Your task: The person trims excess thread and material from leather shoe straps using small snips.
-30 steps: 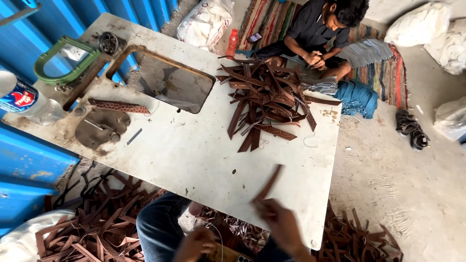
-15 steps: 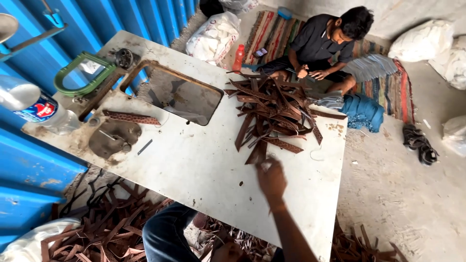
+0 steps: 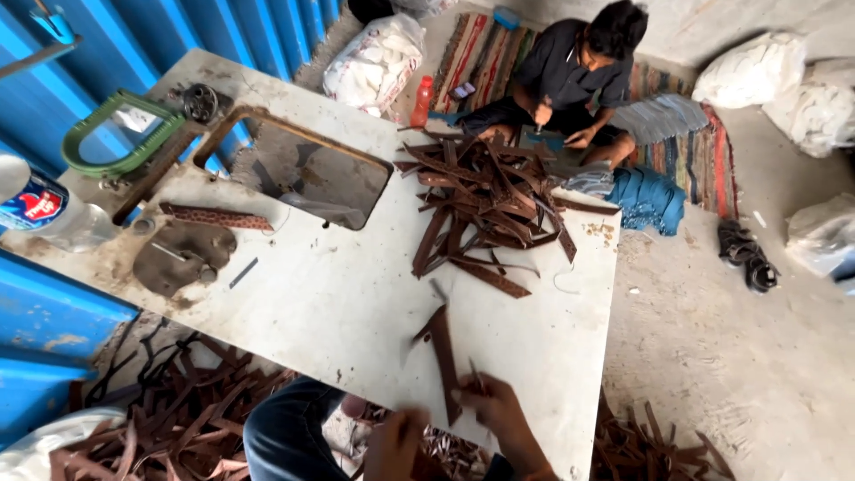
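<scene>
1. Off the counter's left edge, a heap of brown leather scraps (image 3: 169, 410) lies on the floor beside the blue wall.
2. At the counter's (image 3: 329, 294) far left corner sit a green frame (image 3: 120, 134) and a plastic bottle (image 3: 44, 214), with a rectangular cut-out (image 3: 303, 174) just beyond them.
3. The left hand (image 3: 396, 443) hangs below the near edge, blurred; whether it is open or closed cannot be told.
4. A single brown leather strip (image 3: 443, 356) lies on the counter near the near edge, running away from the person.
5. The right hand (image 3: 494, 410) rests at the near edge, its fingers pinching the strip's near end.
6. A pile of leather strips (image 3: 485, 200) covers the far right corner.
7. Beyond that corner, another person (image 3: 579, 76) sits on a striped rug (image 3: 695, 151), hands busy in the lap.
</scene>
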